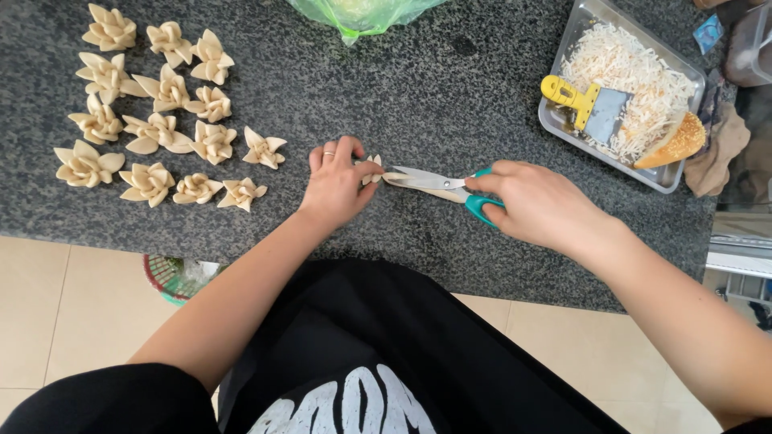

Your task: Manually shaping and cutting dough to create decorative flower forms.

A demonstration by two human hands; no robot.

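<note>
Pale dough, a small piece (371,169) of it, sits near the middle of the frame on the dark speckled tabletop (418,96), pinched between the thumb and fingertips of the left hand (336,185). A ring shows on one finger of that hand. The piece already has a few pointed petals, though how many cuts it has taken I cannot tell, since the fingers cover most of it.

Touching it from the right are the blades of a pair of scissors (438,183), nearly closed, their tips at the dough. The right hand (537,202) grips the teal handles, fingers curled through the loops.

Judging by what lies about, the work looks well advanced: at the upper left of the frame a cluster of finished dough flowers (161,120) lies in loose rows, more than a dozen, each with spread, pointed petals. The one under the scissors seems to be mid-shaping, and no uncut dough pieces show anywhere nearby, so how many remain I cannot say.

At the upper right, a metal tray (674,178) holds pale shreds, a yellow-handled scraper (591,104) and a golden-brown wedge (679,143). A green plastic bag (362,14) hangs over the top edge of the frame, and a woven basket (165,277) shows below the tabletop at the lower left.
</note>
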